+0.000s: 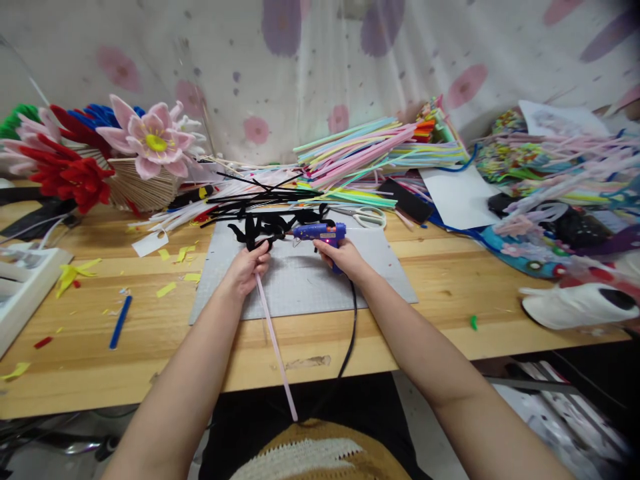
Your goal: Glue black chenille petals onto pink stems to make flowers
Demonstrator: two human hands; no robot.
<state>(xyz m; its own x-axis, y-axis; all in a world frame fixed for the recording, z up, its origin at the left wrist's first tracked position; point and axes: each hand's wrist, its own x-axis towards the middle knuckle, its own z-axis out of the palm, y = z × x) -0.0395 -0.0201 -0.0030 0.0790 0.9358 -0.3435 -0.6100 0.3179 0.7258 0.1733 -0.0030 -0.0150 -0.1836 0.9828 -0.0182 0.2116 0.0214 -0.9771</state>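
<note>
My right hand (337, 257) is wrapped round the handle of a blue glue gun (320, 231), whose nozzle points left. A small red light glows on it, and its black cord (354, 320) runs down past the table edge. Closed fingers of my left hand (249, 267) grip a pale pink pipe cleaner stem (274, 340) that slants down toward my lap. Fuzzy black pipe cleaner pieces (245, 230) gather at the top of that hand, close to the nozzle. Whether the nozzle touches them I cannot tell. Both hands are above a grey cutting mat (320, 293).
Black pipe cleaners (260, 193) and scissors (370, 217) lie behind the mat. Pastel pipe cleaner bundles (370, 150) are piled further back. Pink and red fuzzy flowers (155, 141) stand left. A white tray (45, 287) is at left, a white computer mouse-like object (575, 307) at right.
</note>
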